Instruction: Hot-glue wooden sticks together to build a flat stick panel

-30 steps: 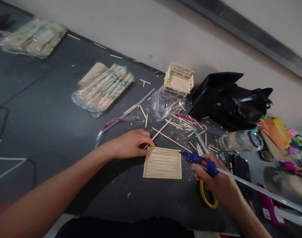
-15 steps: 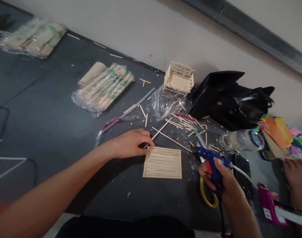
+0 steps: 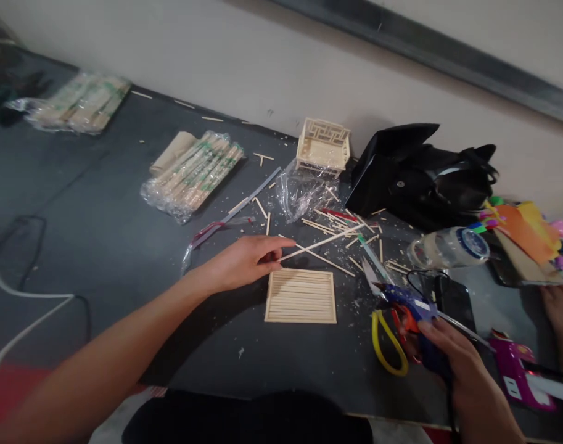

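Note:
My left hand [image 3: 251, 258] pinches the end of a long thin wooden stick [image 3: 325, 241], which points up and to the right over loose sticks. Just below these fingers a rectangular panel of wooden strips [image 3: 301, 296] lies flat on the dark table. On the right, my right hand [image 3: 441, 345] is wrapped round a blue glue gun [image 3: 413, 305], its nozzle pointing left. Yellow-handled scissors [image 3: 386, 345] lie beside the gun, blades partly behind its nozzle.
Behind stand a small wooden lattice model [image 3: 324, 147], crumpled plastic and a black bag [image 3: 415, 179]. A clear jar [image 3: 449, 248], phone and purple device [image 3: 517, 370] are at the right. Bagged sticks [image 3: 195, 176] lie left. Another person's hand [image 3: 560, 308] is at the right edge.
The stick in my left hand has swung lower and now reaches farther right. My right hand has moved right with the glue gun, uncovering more of the scissors. The view has shifted somewhat.

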A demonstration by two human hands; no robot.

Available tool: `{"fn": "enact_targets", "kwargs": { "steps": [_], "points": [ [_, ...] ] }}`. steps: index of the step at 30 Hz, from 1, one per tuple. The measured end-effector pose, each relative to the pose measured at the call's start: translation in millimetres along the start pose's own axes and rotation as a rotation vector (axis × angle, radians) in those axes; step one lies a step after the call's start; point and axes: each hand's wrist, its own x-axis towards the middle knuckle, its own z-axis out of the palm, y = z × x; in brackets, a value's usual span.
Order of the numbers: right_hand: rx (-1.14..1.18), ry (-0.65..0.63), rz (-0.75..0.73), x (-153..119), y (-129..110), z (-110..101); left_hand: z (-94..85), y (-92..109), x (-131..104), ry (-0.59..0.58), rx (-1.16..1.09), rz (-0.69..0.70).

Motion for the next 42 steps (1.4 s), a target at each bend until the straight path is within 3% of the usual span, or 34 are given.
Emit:
{"fn": "enact_targets", "kwargs": {
  "steps": [6, 15, 24, 28, 34, 40, 42],
  "points": [
    [0.047, -0.033, 0.166, -15, 1, 4, 12.6, 10, 1, 0.137, 0.162, 0.155],
    [-0.026, 0.084, 0.091, -36, -6, 11, 18.9, 15, 0, 0.162, 0.24, 0.11],
    [-0.065, 0.12, 0.215, -73, 14, 35, 16.5, 26, 2, 0.145, 0.287, 0.07],
    [0.013, 0.174, 0.153, -74, 17, 33, 22.5, 26, 2, 0.174, 0.214, 0.058],
    [-0.059, 0.212, -0.043, -47, -13, 1, 24.9, 19, 0, 0.265, 0.15, 0.068],
    [-0.049, 0.246, -0.215, 22, -81, -30, 23.9, 14, 0, 0.317, 0.173, 0.084],
    [-0.155, 0.304, -0.241, 44, -96, -34, 25.0, 13, 0, 0.333, 0.189, 0.121]
  ]
}}
